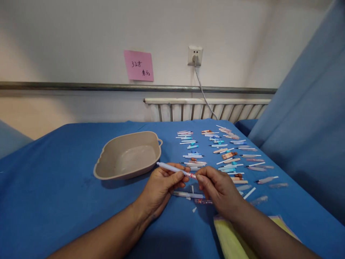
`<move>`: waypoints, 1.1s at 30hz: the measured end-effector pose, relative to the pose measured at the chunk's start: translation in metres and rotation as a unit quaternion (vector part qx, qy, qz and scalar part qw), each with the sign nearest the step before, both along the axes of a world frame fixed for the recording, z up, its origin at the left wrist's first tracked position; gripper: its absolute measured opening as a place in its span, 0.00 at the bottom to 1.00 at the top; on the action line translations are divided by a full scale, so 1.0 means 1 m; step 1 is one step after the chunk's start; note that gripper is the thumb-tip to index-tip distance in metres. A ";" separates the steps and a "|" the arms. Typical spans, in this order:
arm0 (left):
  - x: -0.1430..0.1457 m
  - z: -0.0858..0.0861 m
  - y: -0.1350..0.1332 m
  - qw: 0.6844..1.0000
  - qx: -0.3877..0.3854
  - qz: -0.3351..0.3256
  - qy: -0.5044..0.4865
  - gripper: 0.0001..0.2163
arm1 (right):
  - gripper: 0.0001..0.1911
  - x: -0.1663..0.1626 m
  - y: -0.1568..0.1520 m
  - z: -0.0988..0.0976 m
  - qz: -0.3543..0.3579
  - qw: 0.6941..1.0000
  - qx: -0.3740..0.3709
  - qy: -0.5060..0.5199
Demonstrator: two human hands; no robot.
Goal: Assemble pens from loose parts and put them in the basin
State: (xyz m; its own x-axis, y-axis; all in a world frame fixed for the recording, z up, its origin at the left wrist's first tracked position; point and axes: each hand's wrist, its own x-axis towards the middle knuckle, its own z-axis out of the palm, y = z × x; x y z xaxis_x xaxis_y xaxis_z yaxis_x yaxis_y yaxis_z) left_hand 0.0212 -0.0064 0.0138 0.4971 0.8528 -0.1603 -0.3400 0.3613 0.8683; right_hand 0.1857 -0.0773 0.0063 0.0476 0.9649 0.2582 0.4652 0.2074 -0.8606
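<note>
Both forearms reach in from the table's near edge, wrists meeting at its middle. The left hand point(161, 187) pinches the white pen point(172, 168) by its barrel, fingers curled. The right hand point(218, 189) closes thumb and forefinger on the pen's tip end. A beige tray point(107, 169) sits just left; pen parts point(229, 158) lie scattered toward the far right corner.

A beige tray point(111, 149) sits left on the blue desk point(54, 172), with rows of pen parts point(229, 154) to its right. On the far wall are a pink note point(138, 65), a socket point(195, 55) and a radiator point(205, 109).
</note>
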 end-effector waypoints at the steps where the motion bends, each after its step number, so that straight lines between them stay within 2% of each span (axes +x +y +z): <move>1: 0.000 0.001 -0.001 1.000 0.004 -0.003 0.005 0.09 | 0.11 -0.001 0.000 0.001 0.010 0.999 -0.021 0.034; 4: 0.002 0.002 -0.002 1.000 0.008 0.001 0.011 0.09 | 0.11 -0.006 -0.001 0.000 0.037 0.989 -0.062 0.130; 6: 0.002 0.002 -0.003 1.000 0.012 0.011 0.004 0.09 | 0.08 -0.009 0.000 -0.002 0.033 0.987 -0.052 0.148; 10: 0.003 0.001 -0.005 1.000 0.014 0.012 -0.014 0.08 | 0.05 -0.010 0.000 -0.004 -0.015 0.998 0.037 0.055; 13: 0.003 0.002 -0.006 1.000 -0.004 0.002 -0.020 0.08 | 0.01 -0.005 -0.001 -0.003 -0.020 0.994 0.098 -0.045; 17: 0.002 0.004 -0.008 0.999 -0.015 -0.010 -0.036 0.07 | 0.03 -0.001 -0.003 0.001 -0.018 0.985 0.132 -0.107; 20: 0.002 0.005 -0.009 0.999 -0.019 -0.016 -0.040 0.07 | 0.08 -0.002 -0.003 0.003 -0.029 0.990 0.108 -0.080; 23: 0.002 0.006 -0.010 0.999 -0.016 -0.017 -0.030 0.08 | 0.16 -0.006 -0.002 0.004 -0.016 0.999 -0.003 0.040; 25: 0.003 0.006 -0.010 1.000 -0.005 -0.011 -0.023 0.09 | 0.20 -0.010 0.000 0.004 0.009 0.985 -0.087 0.149; 27: 0.003 0.006 -0.010 1.000 0.004 -0.003 -0.019 0.09 | 0.20 -0.014 0.002 0.001 0.025 0.966 -0.127 0.224; 30: 0.004 0.007 -0.008 1.000 0.001 0.007 -0.018 0.08 | 0.13 -0.017 0.002 -0.002 0.012 0.971 -0.090 0.222; 33: 0.003 0.007 -0.006 1.000 -0.011 0.016 -0.021 0.08 | 0.12 -0.015 0.000 -0.004 -0.030 0.994 0.005 0.107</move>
State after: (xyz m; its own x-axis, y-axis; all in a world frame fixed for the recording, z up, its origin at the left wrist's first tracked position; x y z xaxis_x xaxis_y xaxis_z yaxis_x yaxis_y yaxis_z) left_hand 0.0244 -0.0128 0.0209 0.4760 0.8649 -0.1595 -0.3869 0.3688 0.8451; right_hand 0.1708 -0.0775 0.0024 0.1601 0.9560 0.2457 0.2835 0.1939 -0.9392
